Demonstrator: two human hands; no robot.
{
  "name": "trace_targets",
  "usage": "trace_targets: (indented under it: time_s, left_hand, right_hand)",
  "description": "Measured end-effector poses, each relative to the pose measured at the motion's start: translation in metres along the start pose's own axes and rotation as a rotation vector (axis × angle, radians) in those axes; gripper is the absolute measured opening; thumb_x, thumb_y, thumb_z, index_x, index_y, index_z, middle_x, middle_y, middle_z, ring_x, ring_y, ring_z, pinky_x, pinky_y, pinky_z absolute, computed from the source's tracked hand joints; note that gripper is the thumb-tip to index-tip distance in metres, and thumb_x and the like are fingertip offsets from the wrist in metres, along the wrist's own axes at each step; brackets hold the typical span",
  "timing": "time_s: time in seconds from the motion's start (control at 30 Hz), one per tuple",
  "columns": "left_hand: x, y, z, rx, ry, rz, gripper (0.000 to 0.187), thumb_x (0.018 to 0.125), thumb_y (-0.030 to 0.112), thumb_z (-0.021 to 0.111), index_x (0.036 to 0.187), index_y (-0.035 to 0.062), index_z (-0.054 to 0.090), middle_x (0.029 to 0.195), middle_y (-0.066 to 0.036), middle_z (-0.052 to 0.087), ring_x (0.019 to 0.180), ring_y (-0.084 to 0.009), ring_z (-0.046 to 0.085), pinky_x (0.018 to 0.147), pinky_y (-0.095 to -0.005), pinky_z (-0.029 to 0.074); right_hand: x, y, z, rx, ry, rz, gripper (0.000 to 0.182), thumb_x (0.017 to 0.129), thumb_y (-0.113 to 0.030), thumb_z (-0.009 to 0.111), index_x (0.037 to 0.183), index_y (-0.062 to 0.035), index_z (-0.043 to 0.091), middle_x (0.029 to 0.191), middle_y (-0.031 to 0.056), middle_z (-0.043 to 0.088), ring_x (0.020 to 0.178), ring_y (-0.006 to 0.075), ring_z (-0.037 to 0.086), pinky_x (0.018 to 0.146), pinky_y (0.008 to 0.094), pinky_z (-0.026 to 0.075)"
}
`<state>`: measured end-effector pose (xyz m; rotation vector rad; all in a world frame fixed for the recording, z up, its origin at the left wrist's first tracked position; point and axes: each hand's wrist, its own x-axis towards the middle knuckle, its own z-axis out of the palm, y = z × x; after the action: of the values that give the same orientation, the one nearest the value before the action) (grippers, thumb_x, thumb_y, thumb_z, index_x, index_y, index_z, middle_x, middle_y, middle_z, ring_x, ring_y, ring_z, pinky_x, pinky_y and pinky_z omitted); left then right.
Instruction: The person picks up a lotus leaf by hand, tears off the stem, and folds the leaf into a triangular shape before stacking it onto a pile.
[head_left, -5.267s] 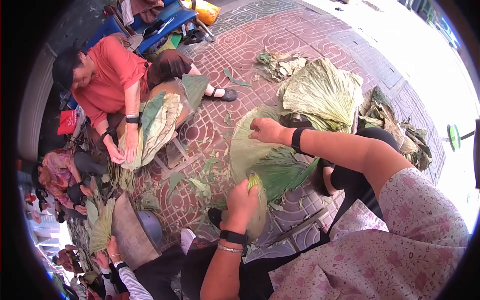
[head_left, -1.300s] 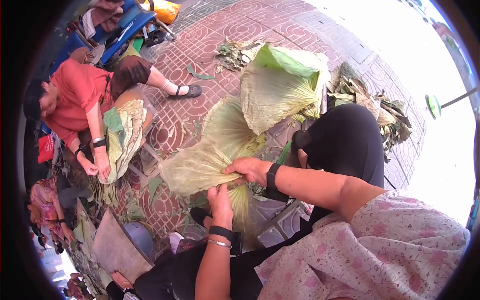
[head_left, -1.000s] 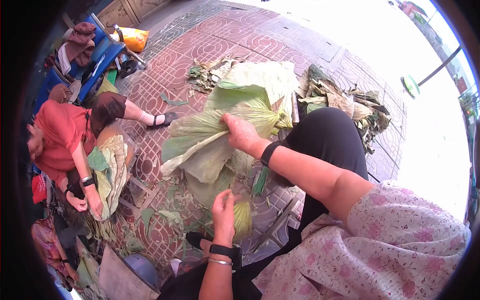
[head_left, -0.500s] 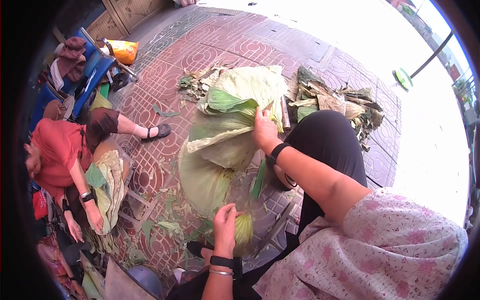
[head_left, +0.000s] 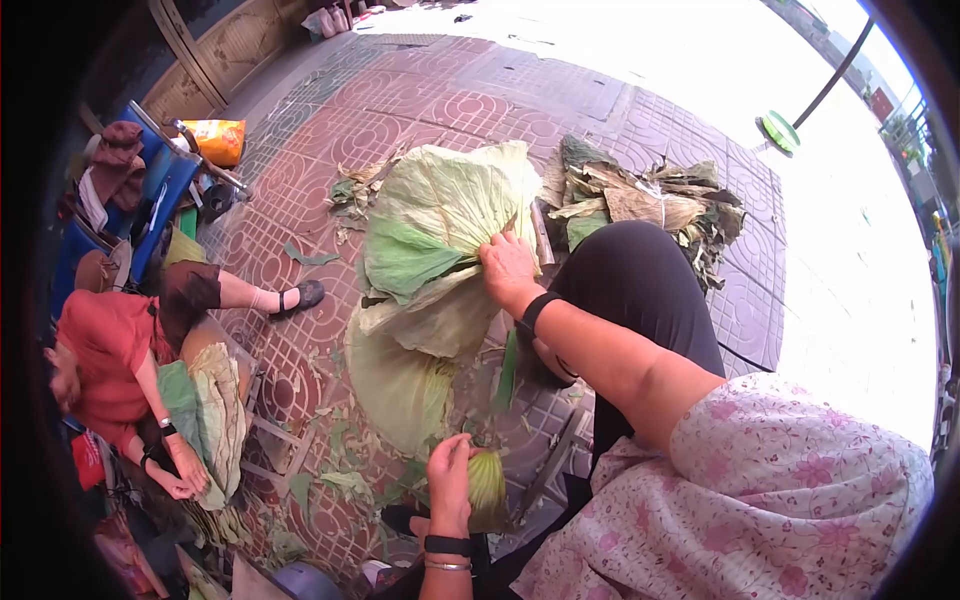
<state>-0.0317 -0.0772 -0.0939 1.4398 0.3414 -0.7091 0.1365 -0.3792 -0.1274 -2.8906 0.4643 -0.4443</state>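
My right hand (head_left: 510,268) is closed on the edge of a large pale green dried leaf (head_left: 455,200), beside a greener fold. More broad leaves (head_left: 400,385) fan out below it, over the tiles. Lower down, my left hand (head_left: 450,475) has thumb and fingers pinched together; what lies between them is too small to make out. Right beside that hand is a gathered yellow-green leaf bundle (head_left: 487,490). A pile of brown, dry leaves (head_left: 650,195) lies beyond my knee.
At the left a seated person in red (head_left: 110,340) handles a leaf stack (head_left: 220,410). Behind them are a blue chair (head_left: 160,190) and an orange bag (head_left: 215,140). Leaf scraps (head_left: 345,483) litter the patterned floor (head_left: 400,120). A green round object (head_left: 778,132) is at the upper right.
The top leaf has spread more open, its green part now facing up. My right hand has shifted slightly left and lies flatter over the leaf. The co-worker's hands are closer together.
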Motion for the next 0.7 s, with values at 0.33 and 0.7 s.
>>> trace_targets:
  time_s: [0.33, 0.7]
  left_hand:
    - [0.001, -0.008, -0.001, 0.067, -0.018, 0.014, 0.02, 0.098, 0.013, 0.058, 0.111, 0.0001, 0.065, 0.091, -0.008, 0.068, 0.081, -0.0132, 0.064, 0.073, -0.0263, 0.051]
    - [-0.002, -0.006, 0.002, 0.051, -0.02, 0.002, 0.018, 0.097, 0.012, 0.06, 0.11, 0.0017, 0.067, 0.087, -0.002, 0.065, 0.078, -0.01, 0.061, 0.071, -0.0248, 0.05]
  right_hand:
    - [0.027, 0.015, -0.008, 0.615, -0.057, 0.571, 0.03, 0.074, -0.014, 0.067, 0.102, -0.0036, 0.066, 0.099, 0.0242, 0.069, 0.1, 0.0383, 0.066, 0.09, 0.0434, 0.05]
    - [0.036, 0.03, -0.024, 0.418, -0.314, 0.922, 0.042, 0.076, -0.026, 0.076, 0.111, -0.003, 0.069, 0.124, 0.0201, 0.063, 0.115, 0.0331, 0.063, 0.095, 0.0416, 0.051]
